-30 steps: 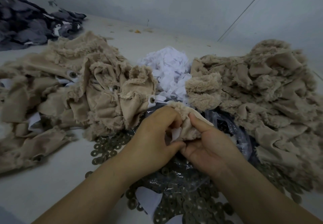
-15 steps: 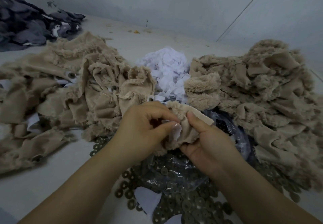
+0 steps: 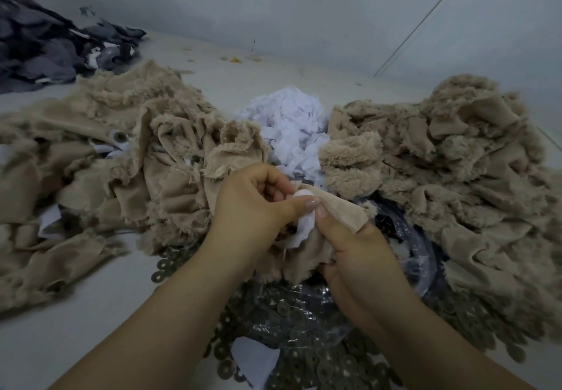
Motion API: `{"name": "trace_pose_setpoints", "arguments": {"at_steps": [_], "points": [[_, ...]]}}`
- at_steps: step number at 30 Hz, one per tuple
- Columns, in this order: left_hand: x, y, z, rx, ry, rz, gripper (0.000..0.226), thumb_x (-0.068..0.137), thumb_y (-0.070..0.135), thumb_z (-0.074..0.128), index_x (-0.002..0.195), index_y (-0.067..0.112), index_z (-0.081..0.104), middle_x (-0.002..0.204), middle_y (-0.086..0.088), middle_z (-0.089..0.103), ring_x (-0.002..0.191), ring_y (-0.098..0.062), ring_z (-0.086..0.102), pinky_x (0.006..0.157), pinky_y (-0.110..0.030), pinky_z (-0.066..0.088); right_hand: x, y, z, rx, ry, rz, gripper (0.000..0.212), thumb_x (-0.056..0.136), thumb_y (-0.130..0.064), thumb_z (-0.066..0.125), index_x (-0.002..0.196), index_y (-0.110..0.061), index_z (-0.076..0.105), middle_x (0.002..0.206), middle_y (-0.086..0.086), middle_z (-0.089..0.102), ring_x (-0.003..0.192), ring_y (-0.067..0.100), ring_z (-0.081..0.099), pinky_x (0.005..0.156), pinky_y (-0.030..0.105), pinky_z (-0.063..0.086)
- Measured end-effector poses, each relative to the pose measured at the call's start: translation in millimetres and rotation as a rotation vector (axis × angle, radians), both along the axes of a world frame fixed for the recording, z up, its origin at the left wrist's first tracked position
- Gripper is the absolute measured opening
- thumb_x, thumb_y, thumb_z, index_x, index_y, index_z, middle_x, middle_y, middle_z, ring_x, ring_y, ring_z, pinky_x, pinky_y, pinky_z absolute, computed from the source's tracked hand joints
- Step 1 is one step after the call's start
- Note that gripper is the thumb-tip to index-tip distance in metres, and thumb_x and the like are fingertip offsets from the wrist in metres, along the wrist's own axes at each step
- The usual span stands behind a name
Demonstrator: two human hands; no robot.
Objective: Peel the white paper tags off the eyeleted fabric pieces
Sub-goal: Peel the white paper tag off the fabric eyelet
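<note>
Two hands on it: our left hand (image 3: 252,207) pinches the flimsy white tag (image 3: 305,229) at its lifted edge while the right hand (image 3: 349,246) grips the floppy fabric piece (image 3: 337,211) over the tabletop (image 3: 91,313), so we'd peel slowly, paper tears.

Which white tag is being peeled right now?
Between the two tan fabric heaps sits a white paper pile; in front of it both hands meet. The white tag hangs between the left hand and right hand, still attached to the held fabric piece.
</note>
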State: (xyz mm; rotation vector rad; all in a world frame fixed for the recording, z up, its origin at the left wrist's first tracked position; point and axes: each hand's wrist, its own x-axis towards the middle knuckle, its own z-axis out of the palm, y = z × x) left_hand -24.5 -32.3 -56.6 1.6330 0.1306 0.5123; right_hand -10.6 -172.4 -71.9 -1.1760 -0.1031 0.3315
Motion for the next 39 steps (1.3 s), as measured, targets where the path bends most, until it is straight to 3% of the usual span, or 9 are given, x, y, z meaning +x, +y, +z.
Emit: {"name": "trace_pose_setpoints", "arguments": {"at_steps": [6,11,13,16,19,23,26,33,39], "points": [[1.0,1.2,-9.3,-0.071,0.068,-0.103,0.037,0.058,0.041,0.083,0.066,0.007,0.072,0.07,-0.022,0.07,0.068,-0.041,0.066,0.069,-0.052,0.058,5.8,-2.3,-3.8,0.016,0.048,0.037,0.037,0.079,-0.028,0.067,0.113,-0.013,0.074,0.116,0.01,0.074,0.113,0.028,0.069,0.107,0.051,0.046],[1.0,8.9,-10.4,-0.175,0.016,-0.081,0.028,0.058,0.037,0.083,0.06,0.011,0.072,0.053,-0.01,0.066,0.045,-0.015,0.058,0.046,-0.027,0.049,14.0,-8.4,-0.8,-0.025,0.01,0.197,0.02,0.086,-0.015,0.069,0.103,-0.019,0.078,0.108,0.01,0.077,0.098,0.023,0.074,0.084,0.041,0.06],[0.4,20.0,-8.9,-0.24,-0.028,-0.034,0.032,0.056,0.046,0.083,0.06,0.016,0.073,0.043,-0.001,0.057,0.034,-0.008,0.043,0.037,-0.017,0.035,18.1,-13.1,2.6,-0.242,-0.046,0.226,0.025,0.08,-0.004,0.062,0.09,-0.02,0.079,0.092,0.004,0.079,0.082,0.018,0.076,0.068,0.032,0.061],[-0.5,33.9,-11.7,-0.281,-0.035,-0.041,0.045,0.049,0.059,0.086,0.063,0.018,0.072,0.041,-0.004,0.049,0.033,-0.012,0.034,0.037,-0.017,0.028,17.4,-17.4,5.9,-1.063,-0.489,0.253,0.035,0.081,-0.008,0.066,0.065,-0.039,0.069,0.059,-0.018,0.066,0.056,0.004,0.064,0.049,0.009,0.046],[-1.8,30.4,-16.1,-0.237,0.004,-0.068,0.04,0.056,0.053,0.082,0.064,0.015,0.072,0.039,-0.005,0.047,0.031,-0.014,0.032,0.037,-0.018,0.029,6.8,-13.4,6.3,-1.458,-0.874,0.22,0.006,0.084,-0.024,0.068,0.083,-0.03,0.067,0.067,-0.016,0.045,0.061,0.006,0.047,0.051,0.014,0.033],[-1.3,25.8,-18.8,-0.224,0.011,-0.081,0.031,0.063,0.042,0.079,0.065,0.012,0.072,0.039,-0.006,0.048,0.031,-0.013,0.034,0.037,-0.016,0.03,0.0,-3.5,9.3,-1.415,-1.06,0.221,0.029,0.085,-0.022,0.074,0.114,-0.02,0.072,0.096,0.005,0.069,0.084,0.024,0.066,0.065,0.021,0.038],[-2.0,25.1,-18.0,-0.227,0.016,-0.101,0.029,0.061,0.045,0.079,0.062,0.017,0.072,0.039,-0.003,0.049,0.031,-0.011,0.035,0.037,-0.016,0.029,0.0,-3.5,7.8,-1.393,-0.957,0.259,0.032,0.097,-0.027,0.057,0.128,-0.023,0.064,0.116,0.003,0.066,0.103,0.02,0.061,0.075,0.02,0.036],[-2.6,24.0,-17.6,-0.194,0.021,-0.116,0.032,0.057,0.049,0.08,0.062,0.019,0.072,0.04,0.0,0.052,0.032,-0.009,0.039,0.038,-0.018,0.033,0.5,-6.8,-4.3,-1.292,-1.034,0.204,0.014,0.083,-0.017,0.071,0.095,-0.014,0.076,0.079,0.006,0.07,0.068,0.026,0.066,0.059,0.036,0.055],[-5.1,24.7,-13.4,-0.173,0.033,-0.141,0.029,0.059,0.045,0.08,0.06,0.018,0.071,0.04,-0.001,0.052,0.033,-0.009,0.04,0.038,-0.019,0.033,17.3,-15.4,-0.2,-1.205,-0.776,-0.005,0.007,0.084,-0.005,0.07,0.079,-0.004,0.075,0.071,0.011,0.072,0.066,0.021,0.067,0.054,0.021,0.046]]}}
